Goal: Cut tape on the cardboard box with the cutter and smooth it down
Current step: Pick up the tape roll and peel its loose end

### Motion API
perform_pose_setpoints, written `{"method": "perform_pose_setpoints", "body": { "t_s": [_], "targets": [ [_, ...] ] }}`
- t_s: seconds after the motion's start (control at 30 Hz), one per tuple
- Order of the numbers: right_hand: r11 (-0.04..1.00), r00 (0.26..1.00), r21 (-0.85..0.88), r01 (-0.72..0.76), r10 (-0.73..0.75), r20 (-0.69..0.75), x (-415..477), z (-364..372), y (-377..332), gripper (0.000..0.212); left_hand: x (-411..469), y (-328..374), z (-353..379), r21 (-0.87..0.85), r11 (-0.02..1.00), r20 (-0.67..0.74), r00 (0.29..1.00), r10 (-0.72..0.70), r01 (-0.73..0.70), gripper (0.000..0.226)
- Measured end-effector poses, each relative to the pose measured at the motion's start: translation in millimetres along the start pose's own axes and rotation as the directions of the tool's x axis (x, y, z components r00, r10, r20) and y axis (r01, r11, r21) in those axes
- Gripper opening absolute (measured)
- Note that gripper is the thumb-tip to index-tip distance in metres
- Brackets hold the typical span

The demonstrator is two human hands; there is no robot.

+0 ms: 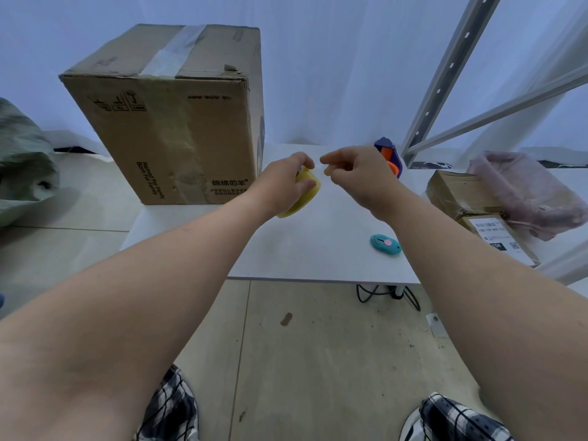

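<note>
A tall cardboard box (171, 122) stands on the white table (318, 259), with a strip of clear tape (175, 52) along its top seam. My left hand (283, 183) grips a yellow tape roll (307, 194) just right of the box. My right hand (359, 176) pinches the tape's loose end close to the roll. A small teal cutter (385, 244) with a pink slider lies on the table under my right forearm, apart from both hands.
A purple and orange tape dispenser (389, 155) sits behind my right hand. Small parcels (483, 218) and a pink bag (528, 192) lie at the right near a metal rack (445, 84). A grey-green bag (22, 163) is at the left. Cables (381, 292) hang under the table.
</note>
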State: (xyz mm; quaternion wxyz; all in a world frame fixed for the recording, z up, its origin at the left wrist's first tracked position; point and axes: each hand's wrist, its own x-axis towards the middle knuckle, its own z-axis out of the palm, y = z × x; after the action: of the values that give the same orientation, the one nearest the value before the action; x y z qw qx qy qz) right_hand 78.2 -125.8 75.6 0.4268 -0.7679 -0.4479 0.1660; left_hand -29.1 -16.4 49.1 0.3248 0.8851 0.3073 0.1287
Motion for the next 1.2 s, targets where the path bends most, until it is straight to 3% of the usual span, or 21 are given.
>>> {"method": "perform_pose_setpoints", "body": {
  "t_s": [0.27, 0.53, 0.87, 0.97, 1.1, 1.2],
  "targets": [
    [0.982, 0.996, -0.179, 0.056, -0.067, -0.052, 2, 1, 5, 0.028, -1, 5, 3, -0.009, 1.0, 0.019, 1.0, -0.003, 0.003, 0.034],
    [0.922, 0.968, -0.384, 0.055, -0.143, -0.204, 5, -2, 13, 0.016, -2, 12, 4, -0.023, 1.0, 0.052, 0.999, 0.008, -0.007, 0.034],
    [0.992, 0.991, -0.127, 0.0, -0.017, -0.129, 2, 0, 8, 0.024, -2, 15, 3, -0.03, 0.999, 0.058, 0.998, 0.017, -0.015, 0.034],
    [0.986, 0.994, -0.168, 0.014, -0.032, -0.105, 2, 2, 7, 0.028, -4, 16, 4, -0.032, 0.999, 0.052, 0.998, 0.035, -0.033, 0.031],
    [0.977, 0.99, -0.21, 0.022, -0.051, -0.134, 4, 3, 9, 0.018, -3, 17, 5, -0.028, 0.999, 0.054, 0.998, 0.031, -0.03, 0.035],
    [0.991, 0.987, -0.137, 0.001, -0.023, -0.159, 4, 2, 9, 0.017, -3, 20, 6, -0.05, 0.998, 0.048, 0.998, 0.046, -0.043, 0.036]
  ]
}}
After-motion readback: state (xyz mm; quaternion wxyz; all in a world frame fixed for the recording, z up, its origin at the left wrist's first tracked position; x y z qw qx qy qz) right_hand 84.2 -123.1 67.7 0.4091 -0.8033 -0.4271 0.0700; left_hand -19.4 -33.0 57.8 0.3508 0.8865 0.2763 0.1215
